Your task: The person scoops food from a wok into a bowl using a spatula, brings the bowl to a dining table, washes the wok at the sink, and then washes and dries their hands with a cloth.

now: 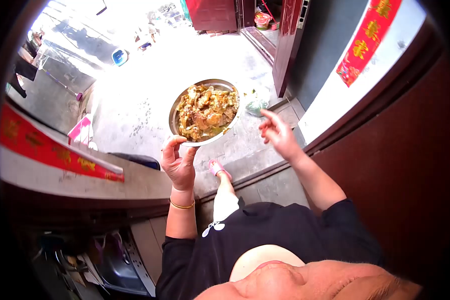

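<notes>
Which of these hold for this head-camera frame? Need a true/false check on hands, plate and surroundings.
1. The left hand holds the round metal plate at its near rim. True.
2. The right hand also supports the plate. False: it is apart from the plate, fingers partly extended.
3. The plate is bare. False: it is heaped with cooked food.
4. A gold-coloured bracelet is on the left wrist. True.
5. The slipper in view is black. False: the slipper is pink.
6. A red banner with gold characters is on the right side of the view. True.
</notes>
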